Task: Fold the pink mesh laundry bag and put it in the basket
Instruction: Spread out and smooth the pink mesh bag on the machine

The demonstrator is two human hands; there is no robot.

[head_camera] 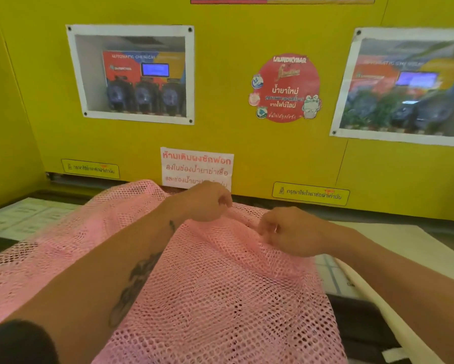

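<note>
The pink mesh laundry bag [220, 298] lies spread across the counter in front of me, reaching from the left edge to past the middle. My left hand [205, 203] pinches its far edge near the yellow wall. My right hand [291, 232] grips a raised fold of the mesh just to the right and a little nearer. A taut ridge of mesh runs between the two hands. No basket is in view.
A yellow wall panel [247, 143] with two framed windows, a round red sticker [286, 88] and a paper notice [197, 166] stands directly behind the counter. Printed sheets [23, 219] lie at the left. A cream cloth [394, 285] lies at the right.
</note>
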